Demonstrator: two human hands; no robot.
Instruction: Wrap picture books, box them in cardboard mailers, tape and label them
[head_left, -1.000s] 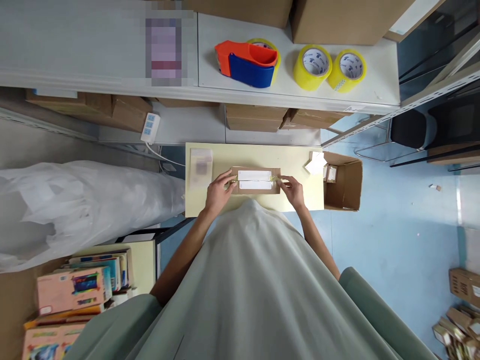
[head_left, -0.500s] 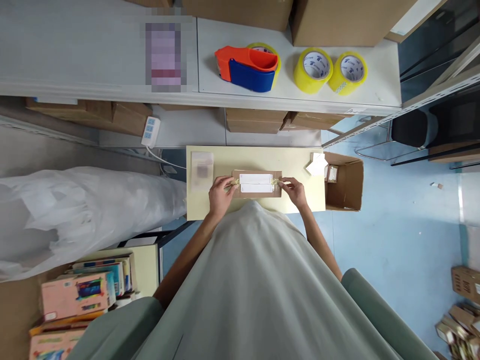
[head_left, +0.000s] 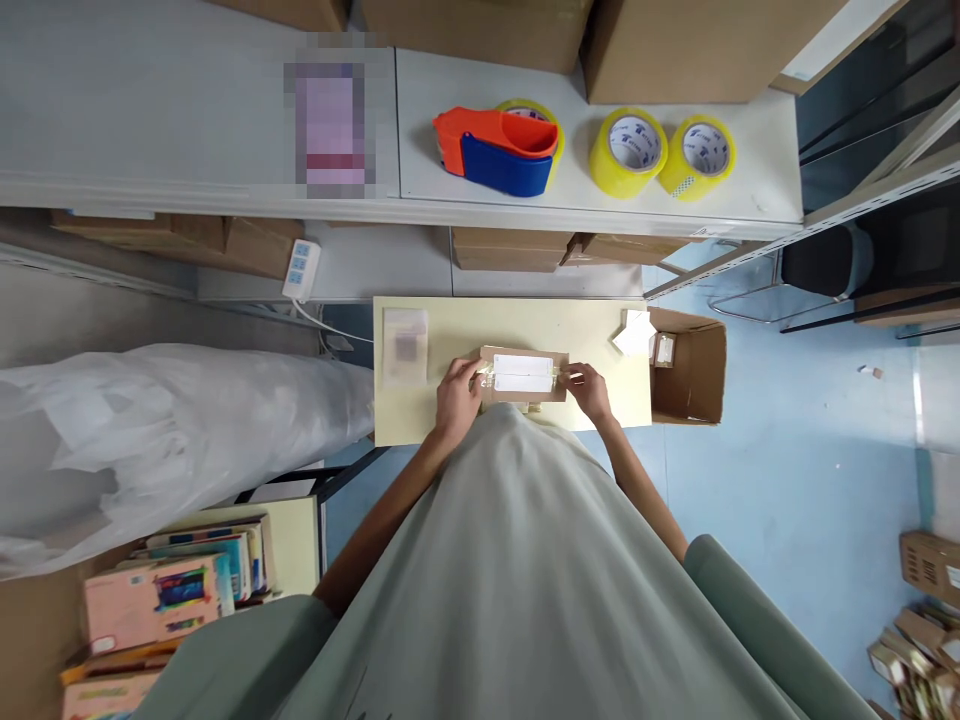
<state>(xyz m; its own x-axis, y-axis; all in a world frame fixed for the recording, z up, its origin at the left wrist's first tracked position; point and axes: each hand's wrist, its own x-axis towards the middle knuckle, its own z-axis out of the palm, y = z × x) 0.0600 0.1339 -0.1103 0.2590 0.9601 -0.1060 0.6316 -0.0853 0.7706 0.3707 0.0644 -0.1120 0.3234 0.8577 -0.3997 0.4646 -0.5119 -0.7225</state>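
Note:
A small flat cardboard box (head_left: 561,394) with a white label (head_left: 523,373) on top is at the middle of the cream table, close to my shirt. Shiny clear tape shows at both ends of the label, and a thin line runs across it. My left hand (head_left: 457,400) is closed at the left end of the box, fingers bent over the edge. At the right end, my right hand (head_left: 589,390) pinches the edge between thumb and fingers. Whether the fingertips grip the cardboard or only the tape is too small to tell. A little yellowish piece shows under the front edge.
White cards (head_left: 634,332) lie at the right of the table (head_left: 465,318), beside an open carton (head_left: 690,390). A translucent sheet (head_left: 405,346) lies left. On the shelf above are an orange-blue tape dispenser (head_left: 504,160) and yellow tape rolls (head_left: 628,180). A plastic-wrapped bundle (head_left: 225,420) stands left.
The box and both hands have shifted; the box lies slightly further right and is a little tilted. My left hand has moved right with it, and my right hand stays near its place.

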